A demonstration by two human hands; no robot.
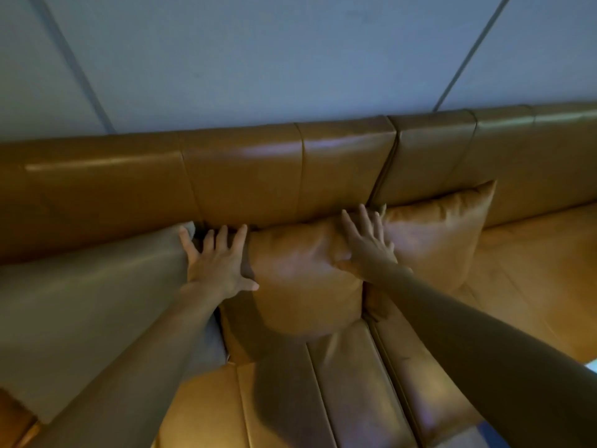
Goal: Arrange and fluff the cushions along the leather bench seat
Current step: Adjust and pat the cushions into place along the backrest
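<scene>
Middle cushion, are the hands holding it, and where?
Not gripped: left hand open against the middle cushion left edge, right hand flat on its upper right.

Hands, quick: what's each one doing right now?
Left hand: open, fingers spread, pressed against the left edge of the middle cushion.
Right hand: open, flat against that cushion's right edge, gripping nothing.

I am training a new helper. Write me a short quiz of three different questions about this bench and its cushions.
1. True or false: both hands lie flat with fingers spread.
2. Which cushion is between the two hands? A. grey B. middle tan C. right tan
3. Fill in: the cushions lean against the bench ____.

Key
1. True: the left hand and right hand are open.
2. B: the middle tan cushion, between the grey cushion and the right tan cushion.
3. backrest.
</scene>
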